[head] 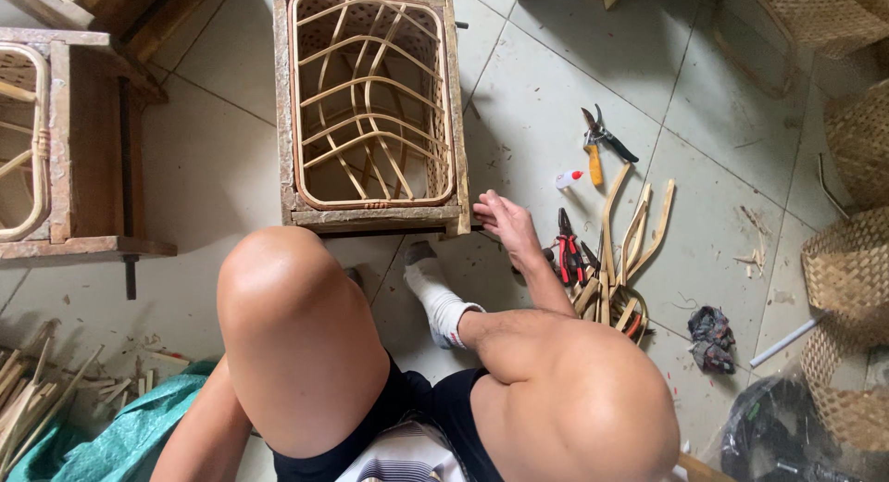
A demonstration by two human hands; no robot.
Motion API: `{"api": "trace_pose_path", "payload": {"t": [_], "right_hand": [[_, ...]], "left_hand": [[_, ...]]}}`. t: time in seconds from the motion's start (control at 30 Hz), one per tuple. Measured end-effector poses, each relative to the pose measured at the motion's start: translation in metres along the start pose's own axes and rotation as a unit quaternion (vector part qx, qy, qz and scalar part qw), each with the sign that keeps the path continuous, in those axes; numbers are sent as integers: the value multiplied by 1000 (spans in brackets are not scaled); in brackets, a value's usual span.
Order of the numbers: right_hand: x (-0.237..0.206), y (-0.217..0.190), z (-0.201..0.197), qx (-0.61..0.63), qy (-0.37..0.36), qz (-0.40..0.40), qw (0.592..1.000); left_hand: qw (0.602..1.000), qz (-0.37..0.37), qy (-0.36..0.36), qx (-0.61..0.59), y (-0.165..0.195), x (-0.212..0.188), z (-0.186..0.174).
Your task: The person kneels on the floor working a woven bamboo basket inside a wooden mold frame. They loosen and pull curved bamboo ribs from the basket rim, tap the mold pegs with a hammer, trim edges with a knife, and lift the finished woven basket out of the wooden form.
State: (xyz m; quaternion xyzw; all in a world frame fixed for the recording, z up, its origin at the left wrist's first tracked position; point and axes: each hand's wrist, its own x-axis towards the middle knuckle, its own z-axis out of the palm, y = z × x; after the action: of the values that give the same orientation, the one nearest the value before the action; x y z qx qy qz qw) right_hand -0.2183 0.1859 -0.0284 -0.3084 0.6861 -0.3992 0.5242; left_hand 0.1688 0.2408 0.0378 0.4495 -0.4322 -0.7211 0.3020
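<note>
I sit with both knees up over a tiled floor. My right hand [505, 221] rests, fingers loosely apart, against the front right corner of a wooden box frame [370, 215] that holds a rattan basket skeleton [370, 102] with curved ribs. It holds nothing. Just right of it lie red-handled pliers [567, 252] and a bundle of bent rattan strips [622, 250]. My left forearm [199, 436] runs down at the lower left, and the hand itself is out of sight. My foot in a white sock [437, 297] is planted before the frame.
Yellow-handled shears [597, 144] and a small white glue bottle [567, 178] lie farther right. A second wooden frame [69, 149] stands at left. Woven baskets [847, 269] crowd the right edge. Wood offcuts [37, 389] and a green tarp [130, 436] sit at lower left, a dark rag [711, 338] at right.
</note>
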Motion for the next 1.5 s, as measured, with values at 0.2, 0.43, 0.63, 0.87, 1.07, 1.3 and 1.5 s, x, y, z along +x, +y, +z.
{"api": "trace_pose_path", "payload": {"t": [0.2,0.43,0.63,0.87,1.07,1.3,1.5], "right_hand": [[16,7,-2,-3,-12,-35,999],[28,-55,11,-269,93,-278,917],[73,-134,97,-379,-61,-381,841],[136,-152,206,-573,-271,-422,648],[155,-145,226,-643,-298,-414,571],[123,-186,206,-719,-261,-266,586],[113,-189,198,-623,-218,-508,553]], "left_hand": [[998,-55,-37,-17,1,-10,5],[985,-125,-120,6,9,32,-9],[984,19,144,100,-1,131,-86],[922,129,256,261,-18,198,-50],[915,120,290,253,-12,203,-48],[914,91,293,266,-12,207,-50],[909,111,294,274,-13,208,-52]]}}
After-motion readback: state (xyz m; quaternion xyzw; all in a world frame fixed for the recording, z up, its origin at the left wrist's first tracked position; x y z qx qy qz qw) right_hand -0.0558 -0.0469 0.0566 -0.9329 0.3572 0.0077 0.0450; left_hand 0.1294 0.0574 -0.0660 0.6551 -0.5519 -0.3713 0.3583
